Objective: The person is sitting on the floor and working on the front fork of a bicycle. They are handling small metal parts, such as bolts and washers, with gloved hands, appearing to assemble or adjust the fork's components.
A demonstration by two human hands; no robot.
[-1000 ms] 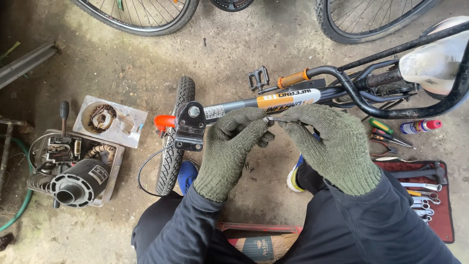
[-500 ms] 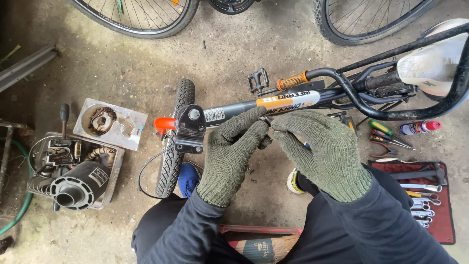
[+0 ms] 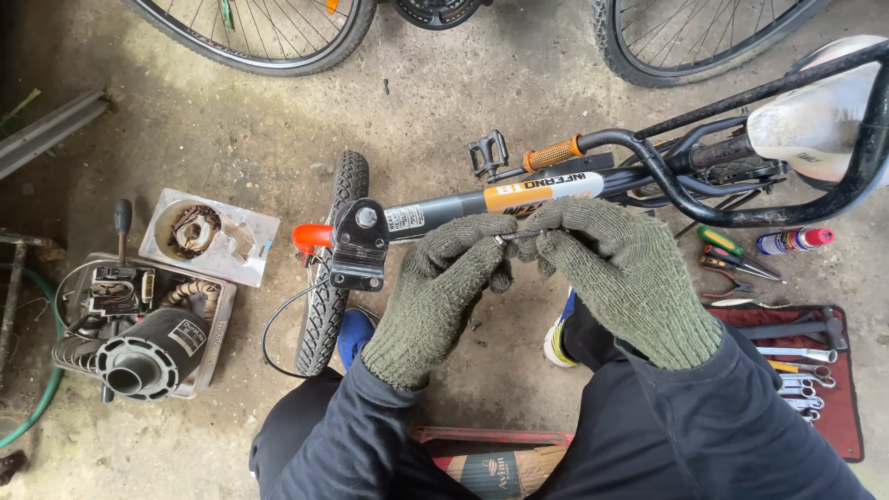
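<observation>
Both gloved hands pinch a thin metal rod [image 3: 519,237] between them: the left hand [image 3: 443,292] grips one end, the right hand [image 3: 619,268] the other. They hover above a small bicycle's frame [image 3: 482,202] on the concrete floor [image 3: 231,130].

You hold a small, thin metal part [image 3: 517,237], silver-grey and rod-like, perhaps a bolt or cable end; it is too small to tell. It lies almost level, pinched at each end between the gloved fingers [image 3: 482,243] of your left hand [image 3: 435,292] and those of your right hand [image 3: 620,273]. It sits just in front of the grey bicycle frame tube [image 3: 463,206], above the floor.
</observation>
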